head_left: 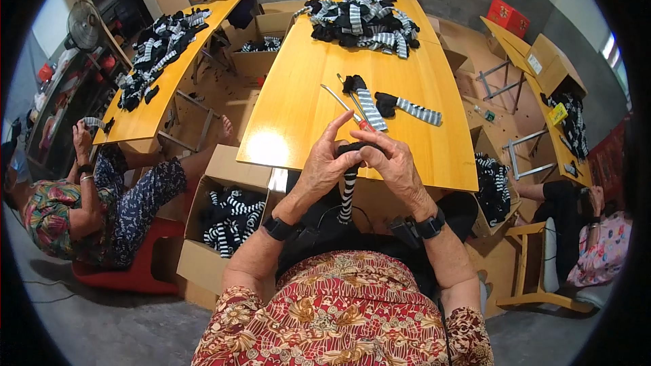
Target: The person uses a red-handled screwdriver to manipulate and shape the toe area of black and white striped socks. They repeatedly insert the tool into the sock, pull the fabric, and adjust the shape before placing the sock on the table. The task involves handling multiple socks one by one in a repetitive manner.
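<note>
Both my hands hold one black-and-white striped sock (pixel 348 190) at the near edge of a yellow wooden table (pixel 298 88). My left hand (pixel 324 163) grips its black top from the left, forefinger raised. My right hand (pixel 390 163) pinches the same black top from the right. The striped leg of the sock hangs down between my wrists. Just beyond my fingers a thin metal tool with a red handle (pixel 344 105) lies on the table, beside two more striped socks (pixel 369 107) (pixel 410 108).
A heap of striped socks (pixel 363 19) fills the table's far end. An open cardboard box of socks (pixel 227 220) stands on the floor at my left, another box (pixel 494 186) at my right. Seated people work at the left, right and far side. A second sock-laden table (pixel 163 61) stands left.
</note>
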`<state>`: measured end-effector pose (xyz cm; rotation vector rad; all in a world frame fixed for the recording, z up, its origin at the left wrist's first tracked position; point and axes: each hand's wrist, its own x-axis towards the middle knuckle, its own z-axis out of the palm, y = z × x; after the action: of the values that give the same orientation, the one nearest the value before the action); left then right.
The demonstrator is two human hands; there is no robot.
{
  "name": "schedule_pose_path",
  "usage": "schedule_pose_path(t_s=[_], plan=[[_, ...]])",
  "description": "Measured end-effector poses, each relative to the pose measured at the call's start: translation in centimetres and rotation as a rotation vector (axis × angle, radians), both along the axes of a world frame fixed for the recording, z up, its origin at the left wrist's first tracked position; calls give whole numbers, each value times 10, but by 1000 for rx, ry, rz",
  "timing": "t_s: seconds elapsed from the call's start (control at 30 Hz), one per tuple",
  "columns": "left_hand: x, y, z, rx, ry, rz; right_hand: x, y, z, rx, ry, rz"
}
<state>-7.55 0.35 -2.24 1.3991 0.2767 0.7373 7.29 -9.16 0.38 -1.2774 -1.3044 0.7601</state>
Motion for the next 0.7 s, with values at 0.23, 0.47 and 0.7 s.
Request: schedule_pose_path(t_s=[0.23,0.47,0.7], plan=[[1,-7,8,-77,53,-48,2,-5,-5,85,-83,-190],[1,-17,-25,-148,96,-139,11,-12,5,-73,115,-251],[-5,-12,-27,-75,182,-219,11,-15,-3,80,-366,-112]])
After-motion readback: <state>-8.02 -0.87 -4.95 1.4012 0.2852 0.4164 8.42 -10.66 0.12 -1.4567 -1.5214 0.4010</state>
